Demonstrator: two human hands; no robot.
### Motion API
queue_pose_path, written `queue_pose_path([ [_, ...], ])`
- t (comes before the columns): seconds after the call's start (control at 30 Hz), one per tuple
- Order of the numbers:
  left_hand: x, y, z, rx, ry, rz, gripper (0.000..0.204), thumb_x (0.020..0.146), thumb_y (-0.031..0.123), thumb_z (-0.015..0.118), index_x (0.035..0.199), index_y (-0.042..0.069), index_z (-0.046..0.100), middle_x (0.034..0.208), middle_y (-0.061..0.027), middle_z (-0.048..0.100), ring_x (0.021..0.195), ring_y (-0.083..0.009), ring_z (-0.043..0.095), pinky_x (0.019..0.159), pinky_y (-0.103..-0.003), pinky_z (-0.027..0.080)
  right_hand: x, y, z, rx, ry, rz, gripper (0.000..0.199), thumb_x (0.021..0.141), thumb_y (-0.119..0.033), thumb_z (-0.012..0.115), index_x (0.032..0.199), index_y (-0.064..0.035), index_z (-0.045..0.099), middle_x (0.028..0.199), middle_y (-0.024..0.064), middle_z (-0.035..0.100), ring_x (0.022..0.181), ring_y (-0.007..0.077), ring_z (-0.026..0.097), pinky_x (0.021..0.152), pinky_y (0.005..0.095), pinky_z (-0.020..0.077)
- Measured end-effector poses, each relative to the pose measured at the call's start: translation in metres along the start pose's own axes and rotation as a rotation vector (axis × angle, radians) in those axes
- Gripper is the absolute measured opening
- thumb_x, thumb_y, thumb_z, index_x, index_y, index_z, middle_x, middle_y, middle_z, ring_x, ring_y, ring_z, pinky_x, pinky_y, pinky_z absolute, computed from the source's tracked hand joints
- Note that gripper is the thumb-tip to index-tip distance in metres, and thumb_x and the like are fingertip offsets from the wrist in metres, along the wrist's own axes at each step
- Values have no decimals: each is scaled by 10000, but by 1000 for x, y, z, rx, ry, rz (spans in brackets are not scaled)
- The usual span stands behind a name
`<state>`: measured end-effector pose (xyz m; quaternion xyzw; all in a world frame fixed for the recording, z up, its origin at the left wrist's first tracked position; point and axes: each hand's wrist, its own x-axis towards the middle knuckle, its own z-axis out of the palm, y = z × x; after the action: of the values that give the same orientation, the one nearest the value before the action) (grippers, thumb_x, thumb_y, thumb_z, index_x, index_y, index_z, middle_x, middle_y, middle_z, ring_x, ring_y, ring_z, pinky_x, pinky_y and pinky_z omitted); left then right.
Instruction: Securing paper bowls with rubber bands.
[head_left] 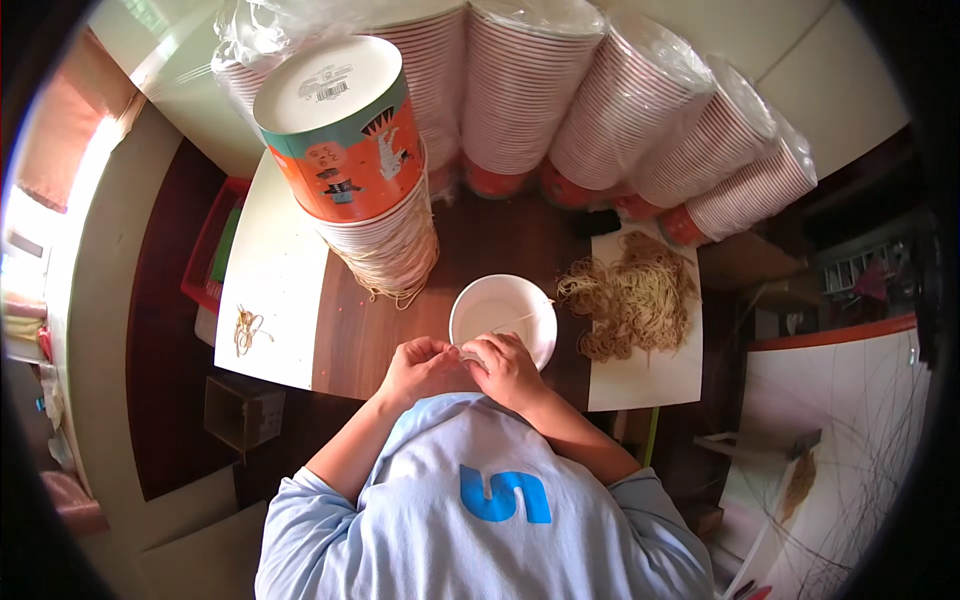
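An upright white paper bucket [515, 300] stands before me at the table's near edge. My left hand [420, 368] is closed in a pinch at its near left rim; what lies between the fingertips is too small to make out. Close beside it, my right hand [503, 370] pinches a thin pale cord [522, 319], which runs over the bucket's mouth toward the right rim. Right of the bucket lies a tangled heap of beige cords [640, 300]. Farther left rises a stack of upside-down buckets [345, 160], orange and teal on top, with many cords draped round its lower part.
Tall nested stacks of paper buckets in clear plastic [530, 90] line the back of the brown-and-white table [270, 300]. A few loose cords [246, 330] lie at the left. Below the table's left edge is a cardboard box [245, 410]; a red crate [212, 250] sits beyond it.
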<state>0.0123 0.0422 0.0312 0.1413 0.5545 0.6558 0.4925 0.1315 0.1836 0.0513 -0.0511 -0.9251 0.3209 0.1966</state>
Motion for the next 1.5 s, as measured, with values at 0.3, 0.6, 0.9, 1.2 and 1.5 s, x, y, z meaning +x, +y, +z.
queue_pose_path([
  [0.3, 1, -4, -1, -45, -12, -49, 108, 881, 98, 601, 900, -7, 617, 832, -39, 639, 704, -70, 555, 632, -191, 449, 2, -2, 1, -76, 22, -53, 205, 707, -70, 665, 888, -87, 569, 842, 36, 604, 778, 206, 594, 751, 339, 405],
  [0.6, -4, -2, -2, 44, -23, -20, 102, 850, 86, 626, 907, 1, 618, 844, -46, 647, 728, -92, 597, 659, -222, 484, -2, -15, 0, -95, 29, 23, 131, 737, -54, 644, 839, -70, 562, 784, 65, 601, 730, 235, 600, 675, 353, 438],
  [0.9, -17, 12, 13, 1289, 182, 687, 43, 781, 101, 654, 803, 67, 639, 796, -99, 649, 659, -153, 616, 614, -289, 480, -13, -30, 1, 254, -60, 396, 59, 781, -54, 581, 821, -28, 546, 760, 157, 607, 698, 343, 608, 616, 410, 495],
  [1.2, 4, -24, 20, -13, 198, 85, 80, 809, 34, 663, 832, -4, 595, 791, -17, 633, 681, -59, 573, 612, -191, 466, -18, -6, 11, 29, 115, 262, 54, 798, -20, 575, 850, -21, 561, 816, 144, 591, 732, 334, 598, 623, 396, 490],
  [1.5, 4, -23, 25, -278, 192, -58, 76, 798, -11, 638, 816, 15, 569, 800, -53, 626, 725, -115, 597, 671, -221, 487, -23, 2, 26, 98, 211, 301, 130, 766, 15, 612, 891, -16, 597, 815, 154, 628, 746, 324, 627, 636, 366, 504],
])
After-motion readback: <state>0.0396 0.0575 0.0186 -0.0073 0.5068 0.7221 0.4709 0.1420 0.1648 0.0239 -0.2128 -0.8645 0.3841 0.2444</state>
